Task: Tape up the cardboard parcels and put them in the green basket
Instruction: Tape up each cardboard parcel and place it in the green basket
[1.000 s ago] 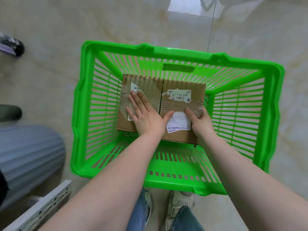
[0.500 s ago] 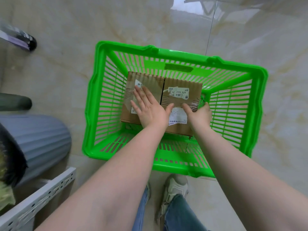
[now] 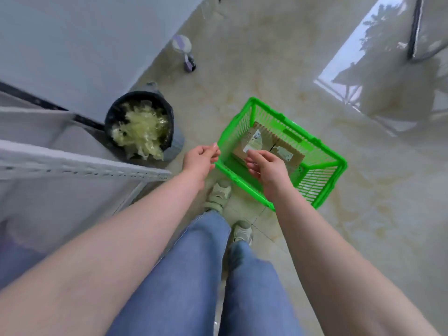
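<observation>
Two brown cardboard parcels (image 3: 264, 144) with white labels lie side by side in the green basket (image 3: 322, 187) on the tiled floor. My left hand (image 3: 200, 160) hangs above the floor just left of the basket's near corner, fingers loosely curled and holding nothing. My right hand (image 3: 266, 166) hovers over the basket's near rim, well above the parcels, its fingers relaxed and empty. It hides the near part of the parcels.
A dark bin (image 3: 143, 124) full of crumpled yellowish tape scraps stands left of the basket. A white metal shelf rail (image 3: 82, 163) runs across the left. A bottle (image 3: 185, 54) lies on the floor farther off. My legs and shoes (image 3: 218, 197) are below.
Both hands have let go of the parcels and lifted out of the basket. The view has risen and pulled back, so the basket looks smaller and sits to the right.
</observation>
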